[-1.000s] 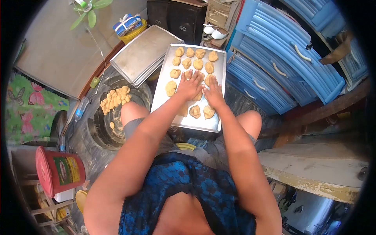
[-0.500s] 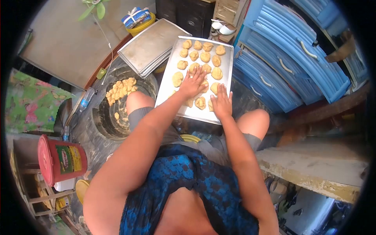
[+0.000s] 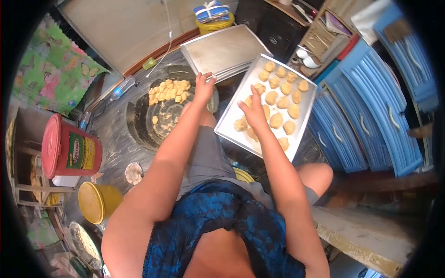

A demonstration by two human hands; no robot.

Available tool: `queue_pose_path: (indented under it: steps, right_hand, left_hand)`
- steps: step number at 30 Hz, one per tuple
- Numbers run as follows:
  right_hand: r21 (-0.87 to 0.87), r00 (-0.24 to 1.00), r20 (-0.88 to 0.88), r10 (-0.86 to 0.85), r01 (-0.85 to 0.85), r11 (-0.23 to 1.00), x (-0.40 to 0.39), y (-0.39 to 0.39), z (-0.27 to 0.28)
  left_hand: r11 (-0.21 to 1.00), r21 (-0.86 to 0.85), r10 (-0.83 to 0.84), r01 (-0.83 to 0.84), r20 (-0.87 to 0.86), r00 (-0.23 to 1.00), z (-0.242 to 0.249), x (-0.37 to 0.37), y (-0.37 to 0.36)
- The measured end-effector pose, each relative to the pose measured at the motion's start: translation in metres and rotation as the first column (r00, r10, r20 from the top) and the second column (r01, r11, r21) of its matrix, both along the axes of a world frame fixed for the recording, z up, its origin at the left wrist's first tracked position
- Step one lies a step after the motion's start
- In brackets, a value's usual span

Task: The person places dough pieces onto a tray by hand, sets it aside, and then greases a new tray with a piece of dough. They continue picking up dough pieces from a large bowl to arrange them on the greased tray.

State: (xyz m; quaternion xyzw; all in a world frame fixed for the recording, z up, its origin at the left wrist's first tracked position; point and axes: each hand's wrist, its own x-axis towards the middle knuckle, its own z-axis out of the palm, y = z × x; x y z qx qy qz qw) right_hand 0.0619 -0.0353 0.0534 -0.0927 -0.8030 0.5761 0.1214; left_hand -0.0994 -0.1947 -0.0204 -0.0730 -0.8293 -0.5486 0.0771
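Note:
A metal tray (image 3: 300, 125) with several rows of dough lumps (image 3: 276, 121) lies tilted over my lap. My right hand (image 3: 253, 109) is over the tray's left part, thumb and fingers apart, among the lumps; it holds nothing that I can see. My left hand (image 3: 204, 85) is raised off the tray's left side, near the stacked trays, its fingers spread and empty. Below and left of it, a wide round pan (image 3: 134, 121) on the floor holds many small dough pieces (image 3: 169, 90) along its far side.
Stacked empty trays (image 3: 222, 48) lie beyond the pan. A red lidded bucket (image 3: 53, 146) and a yellow tub (image 3: 97, 201) stand at the left. Blue drawers (image 3: 371, 109) are at the right. A plastic bottle (image 3: 123, 88) lies left of the pan.
My left hand has lifted off the dough on the tray and moved left. My right hand has moved leftward over the tray. The view has shifted, showing the yellow tub more fully.

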Motion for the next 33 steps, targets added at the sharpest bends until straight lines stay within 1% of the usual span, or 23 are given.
queue_pose_path:
  steps: [1, 2, 3, 4, 5, 7, 8, 9, 10, 11, 13, 14, 15, 17, 18, 20, 21, 23, 27, 29, 30, 31, 33]
  right_hand:
    - [-0.354, 0.988, 0.11, 0.109, -0.063, 0.933, -0.022, -0.019, 0.006]
    - [-0.571, 0.981, 0.127, 0.148, -0.05, 0.819, -0.048, -0.035, -0.002]
    - [-0.753, 0.974, 0.134, 0.185, -0.022, 0.657, -0.073, -0.049, -0.015]
    - [-0.821, 0.962, 0.158, 0.224, 0.001, 0.571, -0.095, -0.06, -0.028]
    - [-0.853, 0.955, 0.206, 0.214, 0.068, 0.517, -0.12, -0.071, -0.051]
    - [-0.847, 0.919, 0.324, 0.223, 0.178, 0.5, -0.151, -0.093, -0.079]
    - [-0.827, 0.899, 0.385, 0.21, 0.235, 0.51, -0.162, -0.102, -0.088]
    - [-0.803, 0.872, 0.448, 0.196, 0.295, 0.519, -0.169, -0.111, -0.094]
    - [-0.799, 0.873, 0.463, 0.155, 0.335, 0.5, -0.174, -0.118, -0.103]
    - [-0.793, 0.869, 0.472, 0.148, 0.344, 0.503, -0.178, -0.121, -0.112]
    - [-0.732, 0.872, 0.481, 0.093, 0.341, 0.59, -0.186, -0.123, -0.125]
    - [-0.709, 0.875, 0.479, 0.068, 0.34, 0.618, -0.193, -0.121, -0.132]
    - [-0.701, 0.87, 0.489, 0.059, 0.351, 0.621, -0.2, -0.118, -0.137]
    - [-0.684, 0.855, 0.516, 0.054, 0.373, 0.626, -0.215, -0.109, -0.146]
    - [-0.679, 0.852, 0.521, 0.049, 0.379, 0.629, -0.223, -0.104, -0.153]
    - [-0.704, 0.844, 0.536, 0.016, 0.436, 0.561, -0.239, -0.098, -0.167]
    - [-0.7, 0.841, 0.54, 0.013, 0.441, 0.561, -0.243, -0.099, -0.166]
    - [-0.655, 0.806, 0.591, -0.039, 0.507, 0.56, -0.25, -0.098, -0.163]
    - [-0.601, 0.757, 0.652, -0.053, 0.558, 0.573, -0.263, -0.109, -0.166]
    - [-0.619, 0.758, 0.648, -0.077, 0.583, 0.526, -0.263, -0.121, -0.153]
    - [-0.651, 0.789, 0.61, -0.075, 0.552, 0.521, -0.262, -0.125, -0.151]
    - [-0.652, 0.79, 0.609, -0.073, 0.551, 0.521, -0.261, -0.128, -0.148]
    - [-0.688, 0.814, 0.578, -0.065, 0.528, 0.499, -0.263, -0.132, -0.141]
  left_hand:
    - [0.997, 0.072, -0.042, 0.035, 0.104, 0.994, -0.017, -0.025, -0.017]
    - [0.997, 0.067, -0.031, 0.024, 0.108, 0.994, -0.016, -0.031, -0.031]
    - [0.973, 0.232, -0.064, -0.008, 0.3, 0.952, -0.01, -0.036, -0.043]
    - [0.921, 0.383, -0.131, -0.067, 0.468, 0.874, -0.006, -0.044, -0.053]
    - [0.921, 0.383, -0.131, -0.066, 0.466, 0.875, -0.014, -0.053, -0.062]
    - [0.916, 0.366, -0.125, -0.161, 0.645, 0.754, -0.037, -0.072, -0.072]
    - [0.914, 0.373, -0.131, -0.16, 0.643, 0.755, -0.048, -0.081, -0.074]
    - [0.93, 0.334, -0.126, -0.154, 0.682, 0.721, -0.057, -0.087, -0.076]
    - [0.945, 0.294, -0.12, -0.145, 0.72, 0.683, -0.064, -0.094, -0.075]
    - [0.944, 0.299, -0.128, -0.142, 0.726, 0.676, -0.07, -0.102, -0.072]
    - [0.967, 0.21, -0.081, -0.146, 0.795, 0.602, -0.08, -0.115, -0.065]
    - [0.971, 0.209, -0.099, -0.117, 0.795, 0.599, -0.085, -0.12, -0.062]
    - [0.97, 0.214, -0.108, -0.113, 0.8, 0.59, -0.088, -0.125, -0.058]
    - [0.987, 0.121, -0.04, -0.108, 0.828, 0.559, -0.09, -0.134, -0.048]
    - [0.986, 0.125, -0.046, -0.106, 0.832, 0.553, -0.09, -0.136, -0.045]
    - [1.0, 0.011, -0.022, 0.022, 0.76, 0.649, -0.089, -0.136, -0.041]
    - [1.0, 0.013, -0.026, 0.025, 0.764, 0.645, -0.093, -0.137, -0.042]
    - [0.986, -0.068, -0.071, 0.152, 0.653, 0.754, -0.1, -0.138, -0.043]
    - [0.986, 0.009, -0.132, 0.169, 0.668, 0.732, -0.103, -0.142, -0.048]
    - [0.989, 0.14, -0.131, 0.04, 0.737, 0.663, -0.092, -0.143, -0.053]
    - [0.99, 0.058, -0.13, 0.125, 0.696, 0.707, -0.087, -0.144, -0.059]
    - [0.991, 0.057, -0.129, 0.124, 0.695, 0.708, -0.081, -0.145, -0.063]
    - [0.985, -0.046, -0.096, 0.165, 0.651, 0.753, -0.065, -0.149, -0.07]
